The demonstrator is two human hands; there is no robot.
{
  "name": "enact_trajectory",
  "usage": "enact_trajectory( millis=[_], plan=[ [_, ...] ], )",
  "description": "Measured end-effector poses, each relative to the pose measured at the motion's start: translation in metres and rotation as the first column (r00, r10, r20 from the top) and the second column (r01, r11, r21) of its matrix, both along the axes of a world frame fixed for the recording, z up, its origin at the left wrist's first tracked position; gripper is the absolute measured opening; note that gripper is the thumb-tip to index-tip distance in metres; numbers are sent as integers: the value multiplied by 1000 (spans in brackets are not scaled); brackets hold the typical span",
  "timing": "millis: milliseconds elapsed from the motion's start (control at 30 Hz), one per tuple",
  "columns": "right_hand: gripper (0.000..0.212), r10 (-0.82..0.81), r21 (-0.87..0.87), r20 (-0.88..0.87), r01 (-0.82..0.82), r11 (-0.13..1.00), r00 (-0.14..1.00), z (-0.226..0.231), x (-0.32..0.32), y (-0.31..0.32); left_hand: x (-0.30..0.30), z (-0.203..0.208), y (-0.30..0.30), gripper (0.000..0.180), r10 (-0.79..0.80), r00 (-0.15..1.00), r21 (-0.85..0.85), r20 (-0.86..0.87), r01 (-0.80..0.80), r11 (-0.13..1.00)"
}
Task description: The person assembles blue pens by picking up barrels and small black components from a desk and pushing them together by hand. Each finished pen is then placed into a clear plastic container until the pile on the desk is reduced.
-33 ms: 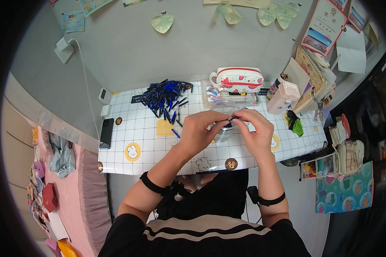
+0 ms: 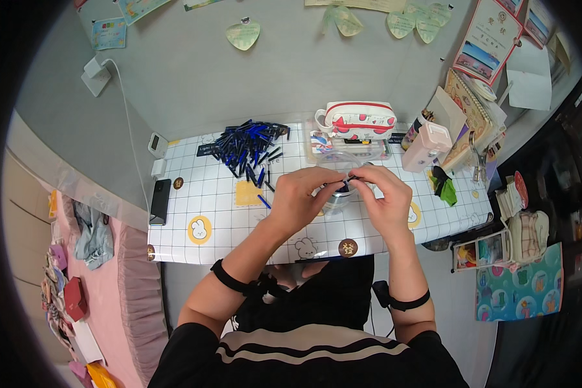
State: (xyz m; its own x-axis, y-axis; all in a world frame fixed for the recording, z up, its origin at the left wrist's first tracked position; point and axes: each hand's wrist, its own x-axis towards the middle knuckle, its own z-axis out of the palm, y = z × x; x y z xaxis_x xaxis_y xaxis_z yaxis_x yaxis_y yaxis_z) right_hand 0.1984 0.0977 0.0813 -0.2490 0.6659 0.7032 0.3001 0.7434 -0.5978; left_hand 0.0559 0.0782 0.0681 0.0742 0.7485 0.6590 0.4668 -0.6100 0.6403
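Both hands meet over a clear round container (image 2: 335, 208) on the desk. My left hand (image 2: 302, 196) is closed in a pinch, thumb against forefinger, on one end of a small dark tube (image 2: 354, 178). Its other end sits between the fingertips of my right hand (image 2: 387, 197), also closed. Fingers cover most of the tube, so its exact kind is hard to tell. Some dark blue shows inside the container, partly hidden by my hands. Left of my hands lies a heaped pile of short black and blue tubes (image 2: 249, 147), with a loose blue tube (image 2: 264, 202) nearer me.
A white pencil case (image 2: 361, 120) lies on a clear box (image 2: 385, 150) behind my hands. To the right stand a pink container (image 2: 427, 147), a spiral notebook (image 2: 467, 97) and a green and black cloth-like item (image 2: 443, 186). A black phone (image 2: 160, 202) lies at the desk's left edge.
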Motion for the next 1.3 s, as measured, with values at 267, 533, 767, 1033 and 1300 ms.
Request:
enact_trajectory(
  millis=[267, 533, 767, 1033, 1300],
  plan=[
    [17, -30, 133, 171, 7, 991, 985, -5, 2, 4, -3, -8, 7, 14, 34, 998, 150, -62, -24, 988],
    [14, -113, 225, 196, 68, 972, 974, 5, -3, -2, -24, -1, -2, 6, 87, 995, 155, -56, -77, 985],
    [13, 236, 75, 143, -249, 966, 961, -20, -39, -25, -67, -23, -17, 8, 326, 945, 28, 6, -326, 945],
    [30, 189, -160, 476, -127, 979, 859, -64, -63, -21, -58, -58, -26, 21, 255, 939, -199, -231, -302, 932],
    [33, 65, -87, 580, -18, 996, 812, -70, -68, -7, -49, -65, -17, 31, 164, 868, -113, -469, -243, 963]
  ],
)
